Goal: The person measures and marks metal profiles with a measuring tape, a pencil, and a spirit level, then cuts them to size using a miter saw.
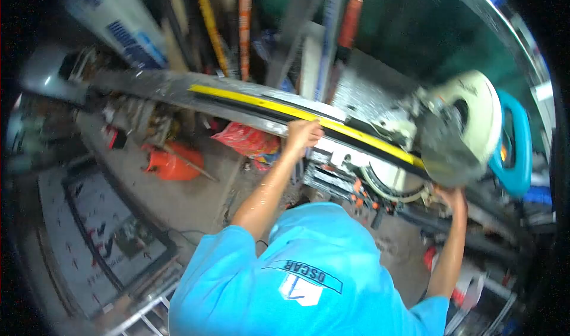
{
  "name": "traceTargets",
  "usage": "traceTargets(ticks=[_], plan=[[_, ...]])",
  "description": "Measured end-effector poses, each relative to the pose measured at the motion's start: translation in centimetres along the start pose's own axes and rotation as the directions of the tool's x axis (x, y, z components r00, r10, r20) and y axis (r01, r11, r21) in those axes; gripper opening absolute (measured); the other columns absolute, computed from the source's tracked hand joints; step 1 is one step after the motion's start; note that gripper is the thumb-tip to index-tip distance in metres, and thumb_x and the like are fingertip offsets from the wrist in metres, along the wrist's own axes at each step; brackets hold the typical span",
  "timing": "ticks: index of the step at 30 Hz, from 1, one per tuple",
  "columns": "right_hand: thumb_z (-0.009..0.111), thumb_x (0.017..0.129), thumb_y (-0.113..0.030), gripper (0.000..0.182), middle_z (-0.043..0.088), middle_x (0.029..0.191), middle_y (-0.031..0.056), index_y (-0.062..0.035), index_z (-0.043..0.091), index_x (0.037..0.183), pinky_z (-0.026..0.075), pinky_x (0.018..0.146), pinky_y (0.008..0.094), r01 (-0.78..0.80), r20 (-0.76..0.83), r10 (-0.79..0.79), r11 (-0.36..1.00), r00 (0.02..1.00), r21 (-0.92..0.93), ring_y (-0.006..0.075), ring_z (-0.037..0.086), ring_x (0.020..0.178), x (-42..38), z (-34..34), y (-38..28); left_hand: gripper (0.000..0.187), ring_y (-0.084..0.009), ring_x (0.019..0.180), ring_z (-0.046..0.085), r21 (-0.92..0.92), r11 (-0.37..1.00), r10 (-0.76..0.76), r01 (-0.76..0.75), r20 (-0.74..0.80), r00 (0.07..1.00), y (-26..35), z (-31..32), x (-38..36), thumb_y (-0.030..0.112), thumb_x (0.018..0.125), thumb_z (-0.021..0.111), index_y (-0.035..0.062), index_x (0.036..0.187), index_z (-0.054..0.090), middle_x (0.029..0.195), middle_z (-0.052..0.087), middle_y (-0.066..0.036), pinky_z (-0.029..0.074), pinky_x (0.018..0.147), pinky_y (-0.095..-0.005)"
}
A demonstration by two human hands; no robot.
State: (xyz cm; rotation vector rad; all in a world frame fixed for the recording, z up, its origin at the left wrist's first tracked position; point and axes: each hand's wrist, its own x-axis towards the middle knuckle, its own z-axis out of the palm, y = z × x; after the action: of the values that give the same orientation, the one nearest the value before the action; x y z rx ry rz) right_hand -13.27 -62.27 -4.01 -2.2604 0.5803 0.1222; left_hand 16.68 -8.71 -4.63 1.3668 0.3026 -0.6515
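Note:
A long yellow and black strip [255, 102] lies along the metal bench, running from the left down to the saw at the right. My left hand [304, 135] is closed round the strip near its middle. At the right, a miter saw [469, 122] with a cream guard and a teal handle [518, 143] stands over the strip's right end. My right hand [450, 198] is just below the saw's round blade cover, near that end; its fingers are partly hidden and blurred.
An orange gas cylinder [175, 161] stands on the floor at the left. A red plastic bag [248, 140] is below the bench [160, 85]. Long bars and an orange level [245, 27] lean behind it. A panelled board [98, 235] lies at the lower left.

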Motion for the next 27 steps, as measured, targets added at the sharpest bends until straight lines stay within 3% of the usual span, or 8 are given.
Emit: traceTargets(ticks=[1, 3, 5, 8, 11, 12, 20, 27], plan=[[0.089, 0.072, -0.021, 0.061, 0.068, 0.120, 0.0134, 0.0003, 0.063, 0.124, 0.052, 0.097, 0.0377, -0.041, -0.037, 0.037, 0.991, 0.999, -0.130, 0.0232, 0.062, 0.107, -1.0, 0.0, -5.3, 0.037, -0.0149, 0.061, 0.069, 0.025, 1.000, -0.010, 0.011, -0.016, 1.000, 0.2, 0.1, -0.1, 0.038, 0.091, 0.078, 0.0009, 0.092, 0.072, 0.078, 0.072, -0.008, 0.055, 0.050, -0.0266], [0.091, 0.071, -0.023, 0.066, 0.068, 0.124, 0.0146, -0.0007, 0.062, 0.127, 0.052, 0.098, 0.0386, 0.079, -0.032, -0.074, 0.983, 0.997, 0.167, 0.0247, 0.062, 0.113, -0.5, -0.2, -4.0, 0.041, -0.0147, 0.060, 0.068, 0.090, 0.996, 0.002, 0.001, -0.038, 0.999, 0.3, 0.3, -0.3, 0.041, 0.091, 0.078, 0.0009, 0.092, 0.071, 0.076, 0.071, -0.008, 0.056, 0.052, -0.0267], [0.092, 0.070, -0.024, 0.075, 0.068, 0.129, 0.0162, -0.0027, 0.059, 0.133, 0.051, 0.101, 0.0395, 0.058, -0.048, -0.080, 0.936, 0.996, -0.348, 0.0270, 0.061, 0.122, -2.1, -1.3, -10.6, 0.044, -0.0148, 0.060, 0.068, 0.063, 0.997, -0.034, 0.036, -0.030, 0.999, 0.0, 0.2, -0.3, 0.044, 0.091, 0.078, 0.0005, 0.092, 0.070, 0.076, 0.070, -0.007, 0.058, 0.053, -0.0272], [0.094, 0.068, -0.029, 0.082, 0.066, 0.133, 0.0184, -0.0040, 0.058, 0.137, 0.050, 0.103, 0.0416, 0.233, -0.005, -0.269, 0.846, 0.963, -0.480, 0.0318, 0.061, 0.126, -0.7, -1.9, -9.2, 0.045, -0.0142, 0.060, 0.068, 0.044, 0.999, 0.004, -0.002, -0.041, 0.999, 0.4, 0.3, -0.6, 0.043, 0.091, 0.080, -0.0007, 0.091, 0.069, 0.076, 0.069, -0.006, 0.059, 0.054, -0.0267], [0.093, 0.068, -0.031, 0.081, 0.064, 0.136, 0.0180, -0.0043, 0.060, 0.136, 0.050, 0.102, 0.0423, 0.030, -0.013, -0.034, 0.973, 0.999, -0.229, 0.0343, 0.061, 0.126, -0.2, -3.3, -10.8, 0.037, -0.0113, 0.060, 0.066, 0.076, 0.997, 0.032, -0.027, -0.073, 0.997, 0.9, 1.1, -1.2, 0.038, 0.096, 0.075, 0.0013, 0.092, 0.069, 0.075, 0.068, -0.004, 0.060, 0.056, -0.0249], [0.091, 0.069, -0.035, 0.074, 0.069, 0.131, 0.0170, -0.0065, 0.065, 0.132, 0.054, 0.097, 0.0423, 0.155, -0.043, -0.186, 0.908, 0.982, -0.388, 0.0356, 0.067, 0.116, 0.1, -3.4, -10.4, 0.037, -0.0116, 0.063, 0.067, 0.069, 0.997, 0.026, -0.021, -0.073, 0.997, 0.8, 1.0, -1.1, 0.037, 0.096, 0.075, 0.0006, 0.094, 0.070, 0.078, 0.069, -0.005, 0.061, 0.058, -0.0253], [0.082, 0.078, -0.032, 0.049, 0.077, 0.108, 0.0162, -0.0054, 0.073, 0.117, 0.058, 0.088, 0.0417, 0.021, 0.013, -0.017, 0.915, 1.000, -0.403, 0.0329, 0.074, 0.099, -0.9, -3.9, -16.0, 0.035, -0.0116, 0.065, 0.067, 0.070, 0.997, 0.039, -0.031, -0.106, 0.994, 1.0, 1.6, -0.8, 0.037, 0.095, 0.077, 0.0028, 0.095, 0.070, 0.079, 0.068, -0.003, 0.058, 0.055, -0.0250], [0.075, 0.090, -0.038, 0.074, 0.066, 0.133, 0.0193, -0.0058, 0.044, 0.150, 0.054, 0.098, 0.0435, -0.001, 0.069, 0.019, 0.968, 0.997, -0.252, 0.0337, 0.066, 0.117, 1.3, -3.6, -9.1, 0.033, -0.0115, 0.064, 0.067, 0.046, 0.995, 0.092, -0.086, -0.142, 0.986, 0.5, 1.8, -0.7, 0.035, 0.093, 0.079, 0.0037, 0.087, 0.069, 0.076, 0.068, -0.003, 0.057, 0.055, -0.0247]])
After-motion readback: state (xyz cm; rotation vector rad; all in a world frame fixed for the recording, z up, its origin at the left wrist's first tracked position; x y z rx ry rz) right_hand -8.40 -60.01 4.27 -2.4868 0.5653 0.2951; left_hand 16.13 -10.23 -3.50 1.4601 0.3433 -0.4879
